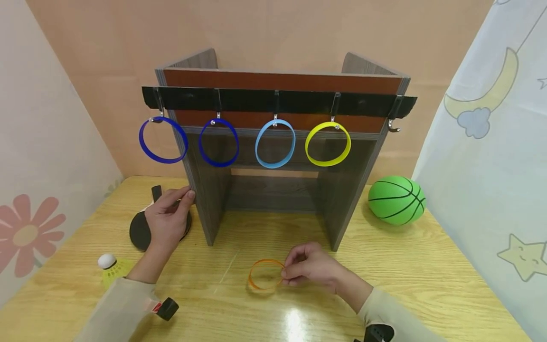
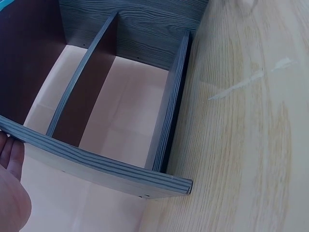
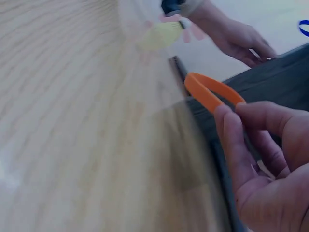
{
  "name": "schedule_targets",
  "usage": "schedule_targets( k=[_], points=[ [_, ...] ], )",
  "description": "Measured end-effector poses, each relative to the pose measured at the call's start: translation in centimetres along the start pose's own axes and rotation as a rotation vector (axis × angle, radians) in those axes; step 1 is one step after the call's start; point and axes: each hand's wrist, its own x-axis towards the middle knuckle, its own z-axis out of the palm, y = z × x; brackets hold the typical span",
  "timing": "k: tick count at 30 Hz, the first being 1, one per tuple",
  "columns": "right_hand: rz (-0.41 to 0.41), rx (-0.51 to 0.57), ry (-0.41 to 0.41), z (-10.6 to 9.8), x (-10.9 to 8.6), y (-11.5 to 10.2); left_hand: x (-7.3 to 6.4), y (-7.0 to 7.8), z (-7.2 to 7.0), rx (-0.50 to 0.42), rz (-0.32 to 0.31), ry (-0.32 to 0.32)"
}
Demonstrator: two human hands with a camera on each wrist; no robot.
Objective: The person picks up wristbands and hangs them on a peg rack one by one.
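My right hand point(image 1: 314, 268) pinches an orange wristband point(image 1: 255, 280) between thumb and fingers, just above the table in front of a grey wooden shelf point(image 1: 201, 185). The orange band shows as a tilted loop in the right wrist view. My left hand point(image 1: 168, 218) holds the front edge of the shelf's left side panel; in the left wrist view its fingertips point(image 2: 15, 157) lie against the panel's outer side. From hooks on a black strip point(image 1: 248, 100) hang two dark blue bands point(image 1: 185, 142), a light blue band point(image 1: 257, 142) and a yellow band point(image 1: 349, 142).
The rightmost hook point(image 1: 394, 127) holds no band. Right of the shelf sits a green ball point(image 1: 397, 200) with black lines. A black table tennis paddle point(image 1: 138, 230) lies behind my left hand, and a yellow shuttlecock point(image 1: 112, 268) lies near the left forearm.
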Motion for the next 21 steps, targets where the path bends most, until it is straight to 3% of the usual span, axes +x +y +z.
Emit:
schedule_targets(
  k=[5, 12, 21],
  points=[
    [-0.107, 0.025, -0.023, -1.4, -1.1, -1.6, -0.4, -1.4, -0.5, 0.009, -0.005, 0.018],
    [-0.405, 0.169, -0.159, -2.5, -2.6, -4.1, -0.4, -1.3, -0.4, 0.015, -0.012, 0.011],
    [-0.650, 0.386, -0.260, -3.9, -4.2, -7.4, -0.4, -1.3, -0.5, 0.012, -0.030, 0.009]
  ],
)
